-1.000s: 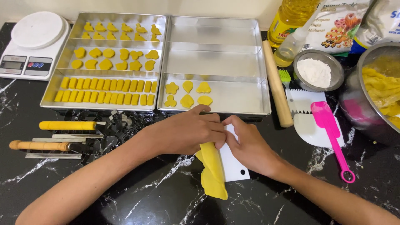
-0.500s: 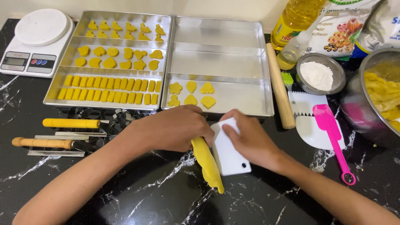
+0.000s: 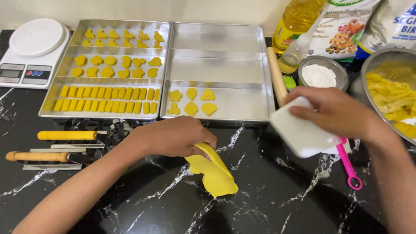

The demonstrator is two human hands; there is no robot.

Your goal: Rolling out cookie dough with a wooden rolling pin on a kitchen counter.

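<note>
Dough lifted, scraper pulled away

Your left hand [image 3: 173, 138] now pinches the yellow dough [image 3: 214, 173] at its upper edge, fingers closed on it, and it hangs folded onto the black counter [image 3: 268, 203]. Half a second ago the white scraper [image 3: 301, 132] was beside the dough; now your right hand [image 3: 342, 113] grips it at 3 o'clock, well apart, so the sheet seems freed. At 12 o'clock are the trays [image 3: 216, 65].

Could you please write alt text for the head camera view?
The left hand lifts a sheet of yellow dough off a black marble counter, while the right hand holds a white scraper off to the right. Behind them, two metal trays hold cut yellow dough shapes.
</note>
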